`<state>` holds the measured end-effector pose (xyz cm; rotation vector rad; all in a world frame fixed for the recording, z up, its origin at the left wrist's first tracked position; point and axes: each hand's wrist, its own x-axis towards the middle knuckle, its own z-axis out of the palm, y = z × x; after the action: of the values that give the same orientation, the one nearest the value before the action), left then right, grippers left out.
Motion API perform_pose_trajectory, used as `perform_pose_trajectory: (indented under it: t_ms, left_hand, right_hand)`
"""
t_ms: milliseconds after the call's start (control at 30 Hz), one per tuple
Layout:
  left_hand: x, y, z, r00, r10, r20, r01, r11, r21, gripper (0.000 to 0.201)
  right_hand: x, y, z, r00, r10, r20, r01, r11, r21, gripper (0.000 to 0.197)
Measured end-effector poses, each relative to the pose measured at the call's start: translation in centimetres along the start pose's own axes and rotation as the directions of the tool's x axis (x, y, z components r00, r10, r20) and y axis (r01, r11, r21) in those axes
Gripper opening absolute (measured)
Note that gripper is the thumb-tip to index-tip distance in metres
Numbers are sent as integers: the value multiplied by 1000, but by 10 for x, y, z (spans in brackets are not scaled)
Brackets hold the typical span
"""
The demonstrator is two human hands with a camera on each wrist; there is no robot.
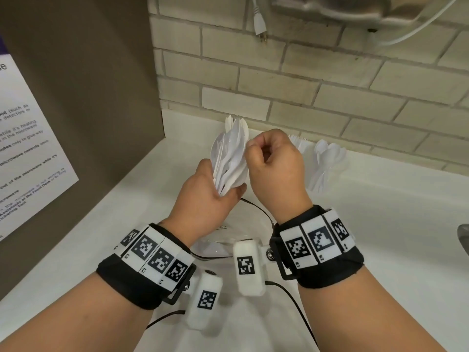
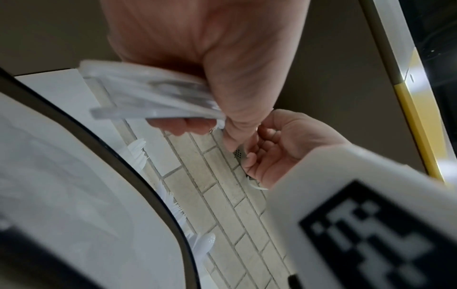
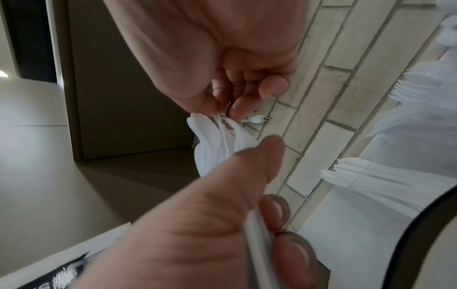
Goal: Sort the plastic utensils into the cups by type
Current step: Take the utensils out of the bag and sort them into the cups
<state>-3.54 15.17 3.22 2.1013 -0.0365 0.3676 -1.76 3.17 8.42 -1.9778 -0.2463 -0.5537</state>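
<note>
While our left hand [image 1: 205, 189] grips the utensil bundle [image 1: 232, 153] above the desk [image 1: 380, 224], our right hand [image 1: 275, 163] fingers [image 3: 237, 109] pinch one tip; pull it straight, keeping the rest clamped.

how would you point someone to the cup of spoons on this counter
Follow the brick wall down to the white counter. To the right of the right hand stand two clear cups; the cup of spoons is the farther right one, showing rounded bowls, while its neighbour shows fork tines.
</note>
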Motion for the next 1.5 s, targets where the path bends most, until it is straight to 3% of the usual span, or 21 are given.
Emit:
perform_pose_trajectory:
  t_ms: [133,300,467,533,667,867,933,1000,1100,1167,1267,1400,1500]
  left_hand:
    - [-2,-3,2,998,-26,51,30,996,-81,48]
    - [0,-5,2,981,-70,182,130,928,-349,57]
    - [3,-10,2,984,-72,164,120,944,-308,59]
    - [3,-13,2,983,-71,169,114,958,-263,54]
    - [0,-13,1,983,-51,174,85,977,-196,37]
    - [-4,-15,2,940,-6,341,125,936,-328,33]
    - [-6,-16,1,914,8,406,176,893,-414,23]
    - [-8,-17,0,889,13,458,247,828,-503,15]
    - [-7,-22,-2,836,52,546,372,677,-635,22]
    - [-6,-24,-3,800,102,591,429,591,-683,27]
    - [-4,-27,-4,748,186,637,477,516,-711,50]
    - [-4,-29,-5,713,212,668,514,489,-705,64]
    - [-5,-30,-6,714,195,672,512,509,-692,54]
  right_hand:
    - [1,2,-1,1000,13,4,-13,998,59,13]
    - [1,3,2,998,-49,-25,50,998,36,19]
    - [-1,0,2,998,-42,46,40,998,43,22]
    - [-1,-2,2,1000,-4,9,3,993,116,27]
    - [6,-15,-9,988,126,-88,-70,879,471,18]
    - [14,-42,-34,993,37,-116,65,644,762,16]
    - [17,-43,-42,994,-8,-111,87,673,734,17]
    - [18,-34,-42,999,9,-46,22,784,620,12]
    - [14,-10,-32,996,84,18,-86,970,229,11]
    - [9,3,-25,987,136,89,-144,985,95,14]
    - [3,5,-20,950,232,210,-260,958,117,16]
    - [0,-3,-21,913,260,313,-351,893,281,17]
    - [0,-8,-23,923,220,316,-305,919,251,14]
